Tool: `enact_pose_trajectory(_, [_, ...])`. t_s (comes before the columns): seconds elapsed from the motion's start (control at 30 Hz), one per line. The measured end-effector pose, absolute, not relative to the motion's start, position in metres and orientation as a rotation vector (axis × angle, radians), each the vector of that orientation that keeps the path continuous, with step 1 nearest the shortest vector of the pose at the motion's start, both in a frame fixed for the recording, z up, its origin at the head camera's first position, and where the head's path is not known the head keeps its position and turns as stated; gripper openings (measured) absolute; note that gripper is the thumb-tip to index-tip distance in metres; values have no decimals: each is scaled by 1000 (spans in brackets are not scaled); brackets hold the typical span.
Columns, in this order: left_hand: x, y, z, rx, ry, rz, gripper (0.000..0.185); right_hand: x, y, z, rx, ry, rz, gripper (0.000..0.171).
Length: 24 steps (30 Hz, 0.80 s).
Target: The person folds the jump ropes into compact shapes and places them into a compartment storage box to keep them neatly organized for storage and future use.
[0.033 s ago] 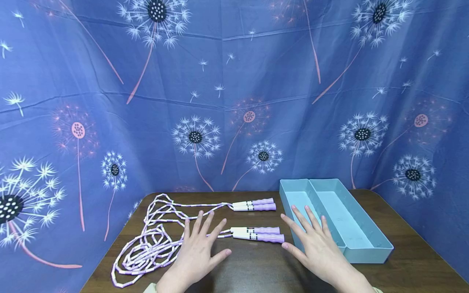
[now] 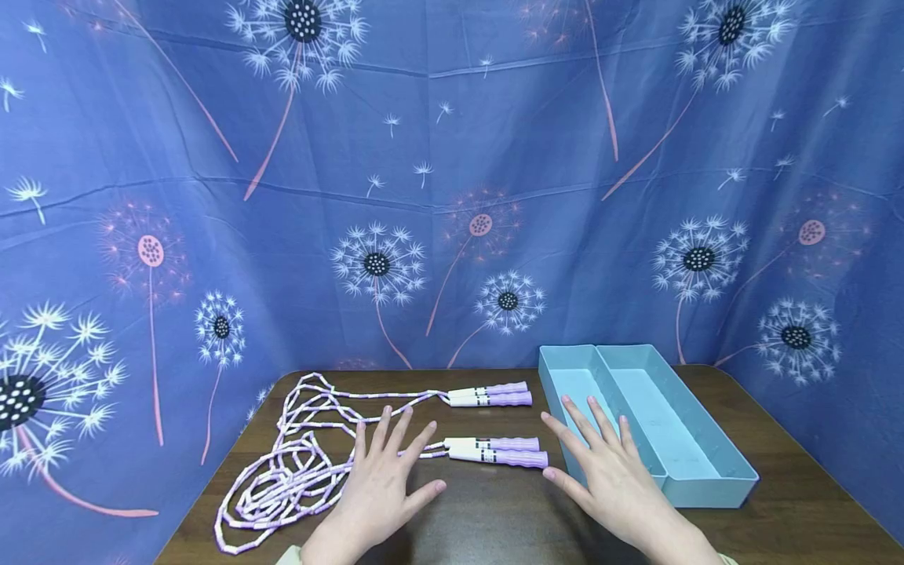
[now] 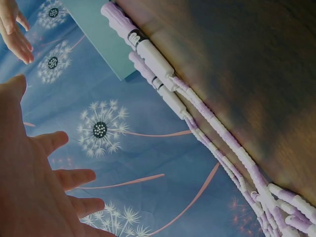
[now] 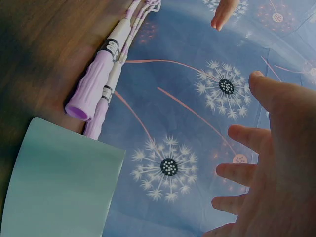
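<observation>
Left hand [image 2: 381,486] and right hand [image 2: 607,479], fingers spread, holding nothing, flank 2 jump-rope handles [image 2: 497,452]

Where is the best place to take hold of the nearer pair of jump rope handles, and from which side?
Probably the ribbed purple grips of the nearer handles, from above. They lie flat, side by side on the table, grip ends toward the blue tray. The right hand, open beside them, is nearest.

Purple-white beaded skipping ropes [image 2: 297,463] tangled on table left; two handle pairs [image 2: 494,451] lying flat, pointing right.
</observation>
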State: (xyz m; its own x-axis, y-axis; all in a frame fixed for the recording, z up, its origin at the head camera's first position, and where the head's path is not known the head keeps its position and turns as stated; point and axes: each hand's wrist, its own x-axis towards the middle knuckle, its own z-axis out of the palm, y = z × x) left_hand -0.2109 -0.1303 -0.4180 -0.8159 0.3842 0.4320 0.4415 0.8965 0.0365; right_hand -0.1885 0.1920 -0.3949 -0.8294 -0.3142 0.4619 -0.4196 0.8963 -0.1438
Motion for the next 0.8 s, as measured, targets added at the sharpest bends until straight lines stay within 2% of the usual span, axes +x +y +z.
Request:
enact_pose_trajectory(0.47, [-218, -122, -419, -679, -2557, -145, 73, -201, 188, -398, 562, -2610, 323, 63])
enact_pose_trajectory(0.8, [-240, -110, -426, -777, -2535, -135, 72, -228, 176, -416, 708, -2436, 238, 66])
